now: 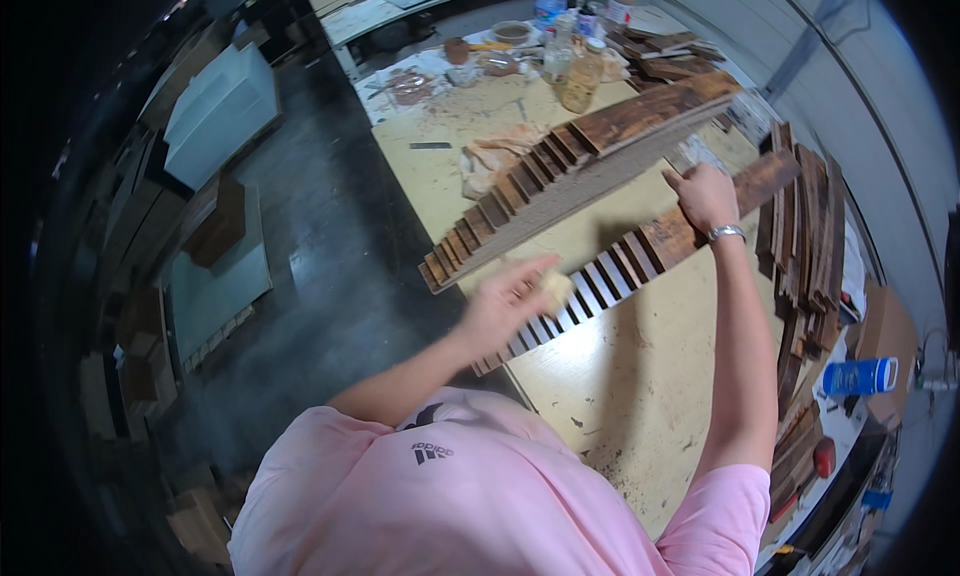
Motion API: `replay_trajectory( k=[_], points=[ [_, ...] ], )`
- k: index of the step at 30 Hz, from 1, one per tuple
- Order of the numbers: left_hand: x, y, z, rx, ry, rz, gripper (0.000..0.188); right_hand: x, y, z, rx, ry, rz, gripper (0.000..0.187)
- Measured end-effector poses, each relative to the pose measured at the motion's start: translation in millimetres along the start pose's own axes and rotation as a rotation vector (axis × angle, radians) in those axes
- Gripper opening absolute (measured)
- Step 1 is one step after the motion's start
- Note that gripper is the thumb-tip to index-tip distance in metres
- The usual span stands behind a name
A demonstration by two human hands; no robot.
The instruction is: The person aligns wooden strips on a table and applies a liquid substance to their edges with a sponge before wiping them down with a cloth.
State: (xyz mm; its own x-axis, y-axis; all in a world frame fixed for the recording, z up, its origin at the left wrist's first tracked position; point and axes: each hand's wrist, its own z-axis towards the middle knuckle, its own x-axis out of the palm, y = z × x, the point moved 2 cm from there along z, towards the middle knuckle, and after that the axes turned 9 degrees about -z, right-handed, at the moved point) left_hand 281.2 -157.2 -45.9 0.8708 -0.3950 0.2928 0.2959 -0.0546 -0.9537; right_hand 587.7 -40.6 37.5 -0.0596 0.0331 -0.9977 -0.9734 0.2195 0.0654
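A pale yellow sponge-like pad [555,292] is pinched in my left hand [497,308], which is slightly smeared by motion. It lies against the slotted stretch of a long brown wooden strip [665,240], whose comb-like slats shine with reflected light toward the near left end. My right hand [708,198] grips this strip across its plain, mottled part, with the fingers partly hidden behind it. Just beyond, a stack of similar slotted strips [650,116] stands on the pale yellow worktable [620,376], stepped at its left end.
More dark strips [800,221] are piled along the right edge. A jar of amber liquid [582,76], plastic bottles [549,1] and a crumpled rag [495,156] are at the back. A blue can [860,377] lies at right. The dark floor [320,236] borders the table's left edge.
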Motion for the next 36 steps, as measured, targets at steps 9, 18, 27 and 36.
replay_trajectory(
  k=[9,18,27,36],
  points=[
    [-188,-27,68,-0.037,-0.391,-0.118,0.047,2,1,1,-0.028,-0.060,-0.046,0.046],
    [-387,-4,257,0.140,-0.381,0.568,0.051,4,-2,2,-0.083,-0.095,-0.050,0.038],
    [-478,10,404,0.268,-0.481,1.250,0.038,1,7,2,0.040,-0.049,-0.042,0.029],
    [-508,34,455,0.434,-0.367,1.396,0.026,-6,19,8,0.063,0.017,-0.047,0.028]
  ],
)
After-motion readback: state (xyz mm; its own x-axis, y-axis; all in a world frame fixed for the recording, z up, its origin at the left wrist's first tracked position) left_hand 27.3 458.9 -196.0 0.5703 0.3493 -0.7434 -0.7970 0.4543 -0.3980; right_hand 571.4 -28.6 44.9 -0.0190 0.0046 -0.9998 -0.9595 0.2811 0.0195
